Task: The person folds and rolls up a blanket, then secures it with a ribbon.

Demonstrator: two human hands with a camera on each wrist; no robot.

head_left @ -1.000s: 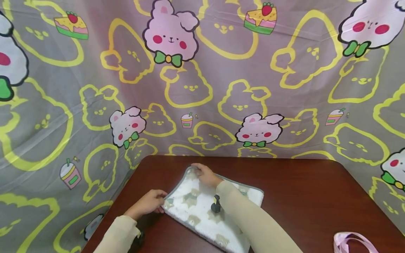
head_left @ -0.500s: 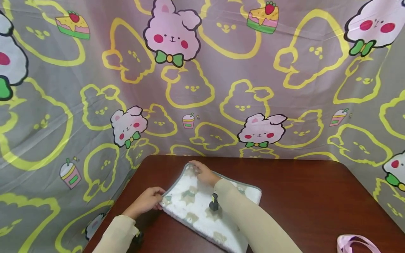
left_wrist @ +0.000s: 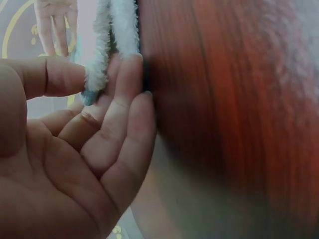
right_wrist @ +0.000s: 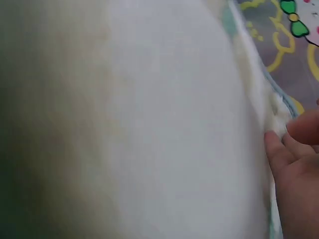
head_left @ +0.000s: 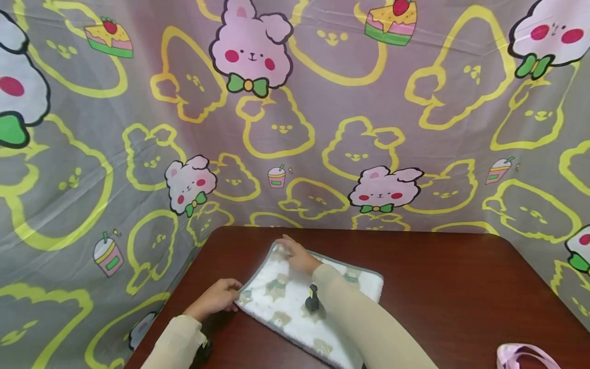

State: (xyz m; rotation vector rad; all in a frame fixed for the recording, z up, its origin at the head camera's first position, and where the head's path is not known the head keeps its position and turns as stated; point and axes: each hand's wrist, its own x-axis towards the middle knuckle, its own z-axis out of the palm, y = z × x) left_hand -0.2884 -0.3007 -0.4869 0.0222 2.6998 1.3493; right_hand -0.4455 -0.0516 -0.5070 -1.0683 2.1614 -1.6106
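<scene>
A white fleece blanket (head_left: 295, 294) with tan bear prints and grey edging lies folded on the table, its far-left corner raised a little. My left hand (head_left: 215, 298) pinches its near-left corner. In the left wrist view, the thumb of my left hand (left_wrist: 75, 134) presses on the fluffy edge of the blanket (left_wrist: 99, 45), with fingers behind and between its layers. At the far-left corner, my right hand (head_left: 299, 256) grips the edge. The right wrist view has the blanket (right_wrist: 184, 119) filling most of the picture, my right hand (right_wrist: 296, 169) pinching its border.
The dark red-brown table (head_left: 442, 292) extends to the right of the blanket. A pink ribbon loop (head_left: 511, 356) lies at its near-right part. Behind and at both sides hangs a grey curtain (head_left: 313, 107) with rabbit prints. A black wrist camera (head_left: 312, 300) sits on the right sleeve.
Both hands keep their hold on the blanket's corners and hardly move. The raised far-left corner has shifted only slightly. The head view has turned a little.
</scene>
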